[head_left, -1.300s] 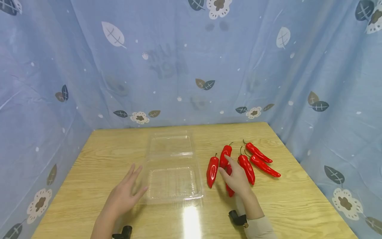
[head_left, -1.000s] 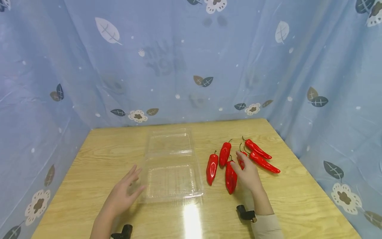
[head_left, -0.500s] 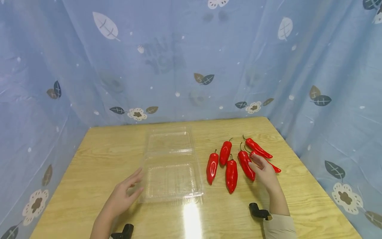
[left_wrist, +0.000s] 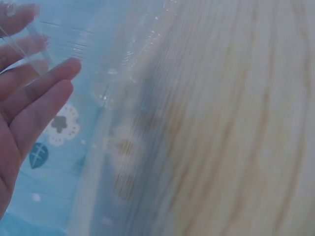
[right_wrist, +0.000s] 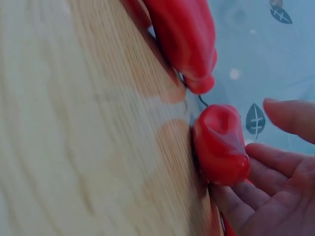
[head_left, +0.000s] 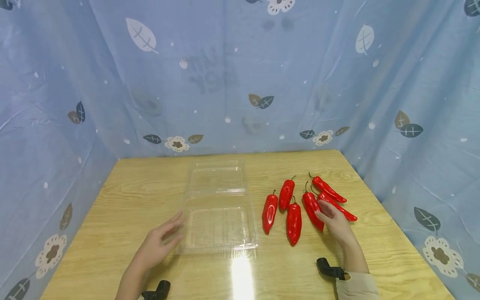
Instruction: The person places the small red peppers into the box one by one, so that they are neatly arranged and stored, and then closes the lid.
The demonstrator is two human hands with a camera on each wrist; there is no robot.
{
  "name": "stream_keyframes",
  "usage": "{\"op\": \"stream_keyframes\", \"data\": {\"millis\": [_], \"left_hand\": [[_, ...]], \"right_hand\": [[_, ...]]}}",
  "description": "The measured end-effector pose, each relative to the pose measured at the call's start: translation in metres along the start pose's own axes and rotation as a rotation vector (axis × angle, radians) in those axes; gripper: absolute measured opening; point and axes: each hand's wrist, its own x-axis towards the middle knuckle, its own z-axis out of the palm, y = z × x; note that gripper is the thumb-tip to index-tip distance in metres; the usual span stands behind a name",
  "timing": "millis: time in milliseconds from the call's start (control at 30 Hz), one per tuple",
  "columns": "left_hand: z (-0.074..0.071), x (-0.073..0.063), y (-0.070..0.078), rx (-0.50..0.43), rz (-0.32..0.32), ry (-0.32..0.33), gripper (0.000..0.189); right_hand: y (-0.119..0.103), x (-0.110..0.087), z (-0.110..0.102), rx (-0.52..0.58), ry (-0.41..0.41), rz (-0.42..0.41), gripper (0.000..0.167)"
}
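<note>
My right hand (head_left: 337, 227) is beside a red chili pepper (head_left: 310, 208) on the wooden table. In the right wrist view its fingers (right_wrist: 275, 160) lie extended along the far side of that pepper, while the thumb stands apart from it. Another long pepper (head_left: 346, 213) lies partly hidden behind this hand. My left hand (head_left: 155, 248), fingers apart, hovers at the left edge of a clear plastic clamshell box (head_left: 210, 225). The box lies unfolded, its two halves one behind the other. Through the clear plastic the left fingertips (left_wrist: 71, 69) show in the left wrist view.
More red peppers lie right of the box: one nearest it (head_left: 269, 214), one farther back (head_left: 286, 195), one in front (head_left: 294, 225). Another pepper (head_left: 329, 189) rests at the back right. A blue patterned curtain (head_left: 232, 75) walls the table's back and sides.
My right hand has moved rightward, from over the middle peppers to the pepper farther right. My left hand has stayed by the box. The peppers lie where they were; the head view has shifted slightly.
</note>
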Motion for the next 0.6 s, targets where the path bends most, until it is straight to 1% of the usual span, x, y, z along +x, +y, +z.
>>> {"op": "stream_keyframes", "data": {"millis": [133, 267, 400, 600], "left_hand": [[0.001, -0.002, -0.002, -0.041, -0.027, -0.01, 0.04], [0.001, -0.003, -0.005, -0.091, -0.055, -0.005, 0.04], [0.0, -0.003, -0.007, -0.147, -0.048, 0.003, 0.039], [0.0, -0.003, -0.008, -0.195, -0.03, -0.008, 0.038]], "right_hand": [[0.006, 0.001, 0.002, -0.012, 0.002, -0.006, 0.065], [0.008, 0.005, 0.005, 0.006, 0.009, -0.011, 0.067], [0.008, 0.012, 0.009, 0.012, 0.023, -0.005, 0.067], [0.01, 0.016, 0.013, 0.006, 0.061, 0.013, 0.063]]}}
